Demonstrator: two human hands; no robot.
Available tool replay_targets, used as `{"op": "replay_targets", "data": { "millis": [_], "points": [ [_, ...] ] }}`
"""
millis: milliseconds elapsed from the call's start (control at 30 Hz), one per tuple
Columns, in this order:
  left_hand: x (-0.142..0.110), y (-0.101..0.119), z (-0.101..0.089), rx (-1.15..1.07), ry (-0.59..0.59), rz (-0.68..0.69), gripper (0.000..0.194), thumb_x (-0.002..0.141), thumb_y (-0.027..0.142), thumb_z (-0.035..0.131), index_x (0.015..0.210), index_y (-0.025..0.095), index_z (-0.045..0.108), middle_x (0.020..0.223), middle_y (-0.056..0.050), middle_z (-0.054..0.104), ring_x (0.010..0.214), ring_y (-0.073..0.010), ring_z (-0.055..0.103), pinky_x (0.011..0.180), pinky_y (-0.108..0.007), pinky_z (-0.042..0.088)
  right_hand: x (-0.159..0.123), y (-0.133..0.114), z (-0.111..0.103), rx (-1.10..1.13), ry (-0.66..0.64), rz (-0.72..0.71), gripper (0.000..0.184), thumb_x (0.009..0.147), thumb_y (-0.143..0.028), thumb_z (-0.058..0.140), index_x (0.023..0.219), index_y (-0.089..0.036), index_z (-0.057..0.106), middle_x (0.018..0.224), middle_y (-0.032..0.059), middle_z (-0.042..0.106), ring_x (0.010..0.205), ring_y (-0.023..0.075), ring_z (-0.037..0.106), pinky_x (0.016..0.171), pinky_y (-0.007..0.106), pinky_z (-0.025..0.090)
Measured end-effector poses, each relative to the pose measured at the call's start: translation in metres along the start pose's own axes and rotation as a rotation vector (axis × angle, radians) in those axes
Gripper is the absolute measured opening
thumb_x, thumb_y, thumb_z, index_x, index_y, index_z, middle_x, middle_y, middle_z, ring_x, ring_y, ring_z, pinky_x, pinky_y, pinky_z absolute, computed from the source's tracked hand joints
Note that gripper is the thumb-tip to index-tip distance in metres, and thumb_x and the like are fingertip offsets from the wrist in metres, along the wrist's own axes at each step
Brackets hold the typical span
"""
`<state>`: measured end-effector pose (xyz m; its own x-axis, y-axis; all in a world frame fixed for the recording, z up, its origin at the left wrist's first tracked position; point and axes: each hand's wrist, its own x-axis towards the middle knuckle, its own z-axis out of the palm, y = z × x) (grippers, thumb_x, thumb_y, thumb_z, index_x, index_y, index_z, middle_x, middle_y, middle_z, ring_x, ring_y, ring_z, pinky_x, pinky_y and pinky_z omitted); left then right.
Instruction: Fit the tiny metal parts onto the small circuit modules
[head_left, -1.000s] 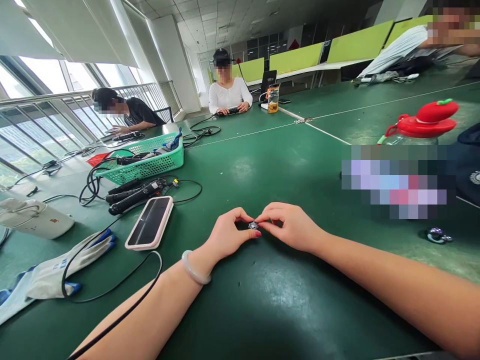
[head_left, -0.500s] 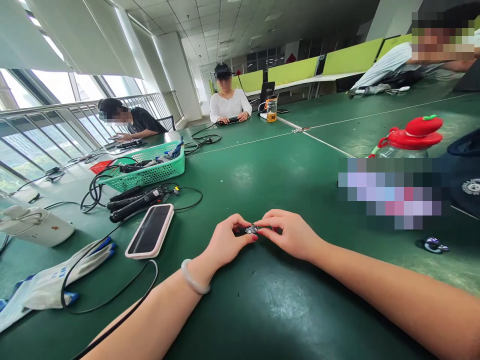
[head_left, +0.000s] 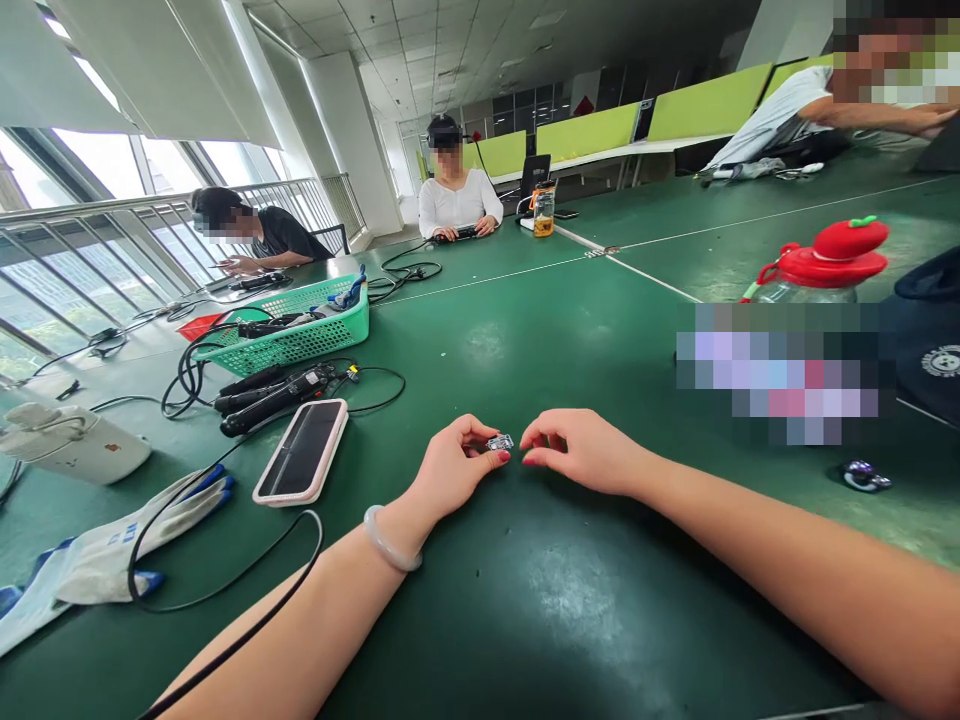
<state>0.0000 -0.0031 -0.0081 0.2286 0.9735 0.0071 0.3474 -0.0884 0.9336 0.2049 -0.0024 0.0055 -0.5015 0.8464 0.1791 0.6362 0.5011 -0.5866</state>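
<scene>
Between the thumb and fingers of my left hand (head_left: 454, 462) is a small silvery, sparkling item (head_left: 500, 443), perhaps a hair clip, too small to name for certain. A pale bangle (head_left: 390, 540) circles my left wrist. Just to the right of the item hovers my right hand (head_left: 581, 450), its fingers curled with a gap between thumb and fingertips and nothing visible in them. Both hands are low over the green table (head_left: 600, 600). Left of my left hand lies a phone in a pink-edged case (head_left: 302, 452).
White-and-blue gloves (head_left: 112, 545), a white cup (head_left: 82, 450), black handheld devices (head_left: 277, 400) and a green basket (head_left: 292, 335) sit on the left, with cables about. At right are a red-lidded jar (head_left: 832, 265) and a small purple shiny item (head_left: 862, 475). Other people sit around.
My right hand has let go of the small silvery item and drawn a little to the right, its fingers parting. My left hand still grips it.
</scene>
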Motion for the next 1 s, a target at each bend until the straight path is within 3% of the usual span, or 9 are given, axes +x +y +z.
{"op": "replay_targets", "data": {
  "millis": [67, 133, 200, 267, 533, 767, 1000],
  "points": [
    [0.000, -0.001, 0.000, 0.020, 0.006, 0.000, 0.026, 0.067, 0.028, 0.073, 0.083, 0.017, 0.056, 0.089, -0.003, 0.070, 0.069, -0.0110, 0.057, 0.069, -0.028, 0.045, -0.001, 0.003, -0.005, 0.008, -0.133, -0.036, 0.020, 0.073, -0.034, 0.073, 0.088, -0.021, 0.069, 0.076, -0.0006, 0.064, 0.065, 0.0130, 0.056, 0.060, 0.025, 0.043],
    [0.000, -0.001, 0.000, 0.019, 0.003, -0.001, 0.026, 0.066, 0.028, 0.074, 0.082, 0.017, 0.056, 0.088, -0.003, 0.070, 0.068, -0.0105, 0.056, 0.068, -0.028, 0.044, -0.003, 0.005, -0.007, -0.017, -0.205, -0.076, 0.016, 0.070, -0.027, 0.075, 0.084, -0.022, 0.070, 0.079, -0.0002, 0.064, 0.067, 0.0128, 0.057, 0.059, 0.024, 0.043],
    [0.000, -0.001, 0.000, 0.019, 0.002, -0.002, 0.026, 0.066, 0.028, 0.074, 0.082, 0.017, 0.056, 0.087, -0.003, 0.070, 0.066, -0.0100, 0.056, 0.066, -0.027, 0.044, -0.004, 0.006, -0.006, -0.037, -0.222, -0.098, 0.003, 0.073, -0.020, 0.070, 0.075, -0.022, 0.069, 0.078, -0.0004, 0.063, 0.066, 0.0122, 0.057, 0.058, 0.023, 0.043],
    [0.000, 0.000, 0.000, 0.023, 0.001, -0.006, 0.027, 0.066, 0.028, 0.074, 0.082, 0.017, 0.056, 0.088, -0.003, 0.071, 0.065, -0.0099, 0.055, 0.066, -0.027, 0.044, -0.004, 0.006, -0.004, -0.044, -0.209, -0.105, 0.009, 0.076, -0.017, 0.066, 0.068, -0.021, 0.066, 0.074, -0.0007, 0.063, 0.065, 0.0119, 0.056, 0.058, 0.023, 0.042],
    [-0.001, 0.000, 0.000, 0.036, -0.006, 0.017, 0.029, 0.063, 0.032, 0.077, 0.079, 0.017, 0.057, 0.084, -0.002, 0.069, 0.066, -0.0106, 0.056, 0.065, -0.027, 0.044, -0.003, -0.003, 0.005, 0.022, 0.026, -0.065, 0.013, 0.085, -0.028, 0.058, 0.075, -0.021, 0.059, 0.066, -0.0026, 0.061, 0.058, 0.0109, 0.053, 0.056, 0.023, 0.039],
    [-0.001, 0.002, 0.001, -0.064, -0.048, 0.011, 0.029, 0.063, 0.027, 0.077, 0.078, 0.016, 0.054, 0.083, -0.003, 0.068, 0.066, -0.0102, 0.056, 0.065, -0.026, 0.044, -0.005, 0.003, 0.012, -0.215, 0.238, -0.340, 0.020, 0.093, -0.031, 0.048, 0.082, -0.019, 0.060, 0.078, 0.0049, 0.065, 0.071, 0.0159, 0.057, 0.066, 0.028, 0.044],
    [-0.002, 0.001, 0.001, -0.051, -0.061, 0.027, 0.030, 0.060, 0.028, 0.079, 0.076, 0.017, 0.055, 0.081, -0.002, 0.068, 0.067, -0.0111, 0.056, 0.067, -0.028, 0.045, -0.006, 0.006, 0.013, -0.326, 0.311, -0.428, 0.024, 0.094, -0.030, 0.045, 0.079, -0.020, 0.061, 0.073, 0.0041, 0.064, 0.067, 0.0158, 0.055, 0.062, 0.028, 0.041]
  ]
}}
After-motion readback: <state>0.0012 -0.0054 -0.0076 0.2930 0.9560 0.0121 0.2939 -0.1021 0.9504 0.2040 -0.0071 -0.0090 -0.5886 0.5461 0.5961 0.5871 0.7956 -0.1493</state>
